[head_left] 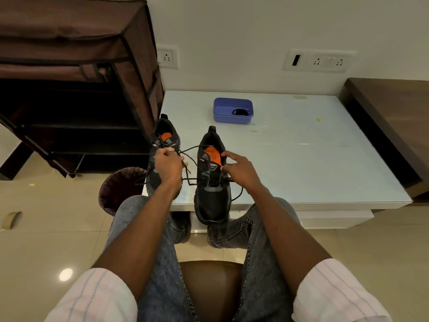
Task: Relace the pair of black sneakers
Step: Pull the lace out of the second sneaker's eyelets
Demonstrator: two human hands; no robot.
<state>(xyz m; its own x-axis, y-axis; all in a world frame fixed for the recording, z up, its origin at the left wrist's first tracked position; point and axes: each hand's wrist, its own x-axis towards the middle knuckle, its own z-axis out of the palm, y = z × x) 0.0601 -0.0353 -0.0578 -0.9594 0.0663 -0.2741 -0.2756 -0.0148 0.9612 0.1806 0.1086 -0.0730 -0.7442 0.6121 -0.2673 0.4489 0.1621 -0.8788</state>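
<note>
Two black sneakers with orange insoles stand on the near edge of a white glass-topped table (pixel 301 145), toes toward me. The right sneaker (pixel 212 198) overhangs the edge slightly. The left sneaker (pixel 162 140) is partly hidden behind my left hand (pixel 168 165). That hand pinches a black lace (pixel 192 148) that runs across to the right sneaker's upper eyelets. My right hand (pixel 239 170) grips the right sneaker's side by the eyelets, thumb at the lacing. Another lace end (pixel 238 196) hangs off the sneaker's right side.
A blue plastic box (pixel 232 110) holding a coiled black lace sits further back on the table. A brown fabric shoe rack (pixel 76 89) stands to the left, a dark bin (pixel 120 189) beside my left knee. A dark wooden unit (pixel 394 117) borders the table's right side.
</note>
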